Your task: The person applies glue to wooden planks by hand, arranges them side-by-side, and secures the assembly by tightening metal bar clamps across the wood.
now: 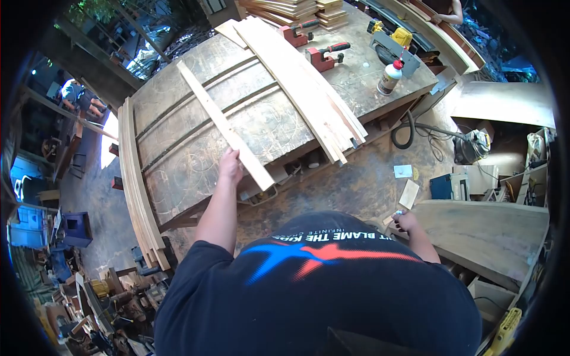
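Observation:
My left hand (231, 165) is closed on the side of a long pale wood strip (217, 115), which lies slantwise over the worktable (172, 184) with its near end past the table edge. Low on the right, beside a big wooden board (481, 234), my right hand (405, 221) is closed around something small and pale that I cannot make out. More long boards (297, 83) lie side by side on the table, right of the strip. Another bundle of strips (132, 178) runs along the table's left edge.
Red clamps (323, 58), a glue bottle (389, 77) and a yellow tool (402, 37) stand on the table's right part. A hose (404, 139) hangs by its right edge. Other people are at the upper left and top right. Scrap wood lies lower left.

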A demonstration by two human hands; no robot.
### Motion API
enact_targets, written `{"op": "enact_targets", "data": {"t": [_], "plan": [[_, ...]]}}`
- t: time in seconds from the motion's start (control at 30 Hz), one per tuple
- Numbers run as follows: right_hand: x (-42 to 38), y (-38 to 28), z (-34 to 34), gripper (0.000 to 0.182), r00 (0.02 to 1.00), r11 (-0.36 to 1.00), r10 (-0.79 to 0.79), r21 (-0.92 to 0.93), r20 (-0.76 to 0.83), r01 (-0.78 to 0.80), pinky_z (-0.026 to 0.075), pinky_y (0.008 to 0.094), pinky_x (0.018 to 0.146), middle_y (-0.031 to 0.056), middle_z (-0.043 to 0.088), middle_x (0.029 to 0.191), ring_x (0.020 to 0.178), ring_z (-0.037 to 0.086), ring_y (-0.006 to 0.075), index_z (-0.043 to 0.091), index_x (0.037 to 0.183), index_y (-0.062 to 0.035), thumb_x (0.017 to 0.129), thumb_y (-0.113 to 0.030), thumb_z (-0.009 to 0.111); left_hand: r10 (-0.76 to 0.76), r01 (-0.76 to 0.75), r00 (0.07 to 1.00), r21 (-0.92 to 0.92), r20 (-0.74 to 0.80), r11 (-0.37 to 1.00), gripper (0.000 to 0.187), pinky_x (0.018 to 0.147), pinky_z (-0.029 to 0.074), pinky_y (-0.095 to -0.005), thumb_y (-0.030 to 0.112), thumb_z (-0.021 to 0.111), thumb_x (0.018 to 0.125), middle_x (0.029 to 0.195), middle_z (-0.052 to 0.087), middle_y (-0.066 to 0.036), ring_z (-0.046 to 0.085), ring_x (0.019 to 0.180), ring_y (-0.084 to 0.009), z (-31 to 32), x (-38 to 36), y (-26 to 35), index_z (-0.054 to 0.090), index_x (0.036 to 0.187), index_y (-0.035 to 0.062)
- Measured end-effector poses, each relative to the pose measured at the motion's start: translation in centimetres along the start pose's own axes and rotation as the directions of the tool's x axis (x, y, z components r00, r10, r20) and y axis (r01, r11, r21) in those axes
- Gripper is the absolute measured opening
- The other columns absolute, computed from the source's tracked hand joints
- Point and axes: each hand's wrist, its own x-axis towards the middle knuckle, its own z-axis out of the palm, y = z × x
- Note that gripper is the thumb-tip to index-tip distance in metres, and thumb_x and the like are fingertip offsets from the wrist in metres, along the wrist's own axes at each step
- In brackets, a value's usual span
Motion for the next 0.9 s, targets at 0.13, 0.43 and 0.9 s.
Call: {"op": "enact_targets", "data": {"t": [0.13,0.43,0.9], "plan": [[-0.9,1.1,-1.1,0.035,0.998,1.000,-0.023,-0.005,-0.057,0.023,0.051,0.0362,0.054,0.0087,0.069,0.077,0.061,0.063,0.0183,0.068,0.102,-0.0004,0.090,-0.032,0.077,-0.098,0.101,0.995,0.094,-0.027,0.990,0.036,0.084,0.052,-0.0350,0.010,0.048,0.101,0.114,0.067,-0.003,0.064,0.101,-0.0151,5.9,0.0,-2.1,0.056,0.136,0.0103],[-2.7,8.7,-1.9,0.031,0.995,0.995,0.100,-0.008,-0.012,-0.100,0.049,0.0362,0.047,0.0076,0.065,0.073,0.056,0.060,0.0185,0.064,0.095,-0.0002,0.091,-0.028,0.077,-0.118,0.120,0.993,0.141,-0.022,0.983,0.033,0.075,0.052,-0.0290,0.005,0.048,0.101,0.108,0.067,-0.004,0.065,0.093,-0.0146,12.5,2.4,-2.8,0.058,0.132,0.0069],[-3.1,5.7,-1.5,0.024,0.998,0.985,0.043,0.166,0.039,-0.049,0.041,0.0332,0.045,0.0047,0.059,0.065,0.050,0.053,0.0151,0.061,0.080,-0.0060,0.093,-0.023,0.072,-0.136,0.125,0.990,0.242,0.031,0.962,0.029,0.057,0.047,-0.0239,0.002,0.047,0.100,0.097,0.067,-0.001,0.060,0.076,-0.0085,16.5,3.5,-3.7,0.063,0.124,0.0085]]}}
